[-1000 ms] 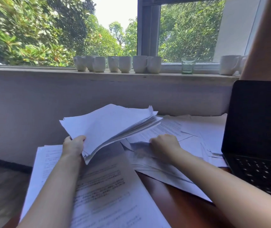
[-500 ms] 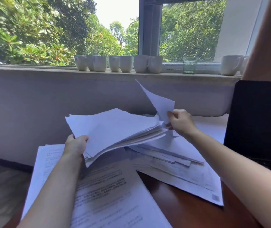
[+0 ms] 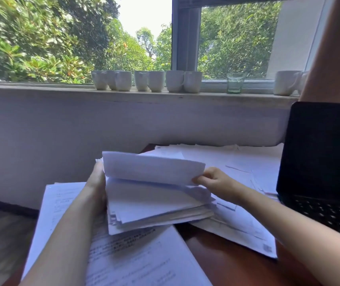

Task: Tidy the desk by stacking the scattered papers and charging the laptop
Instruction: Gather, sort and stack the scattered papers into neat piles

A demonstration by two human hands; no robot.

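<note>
Left hand (image 3: pixel 97 190) grips one paper stack (image 3: pixel 154 205); right hand (image 3: pixel 216 182) pinches its single top sheet (image 3: pixel 152 168).

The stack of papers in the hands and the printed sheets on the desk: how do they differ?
The stack of papers is held above the desk by the left hand; the printed sheets lie flat on it. The stack is thick, its top leaf pinched by the right hand; the printed sheets look thin. Both are white paper.
</note>
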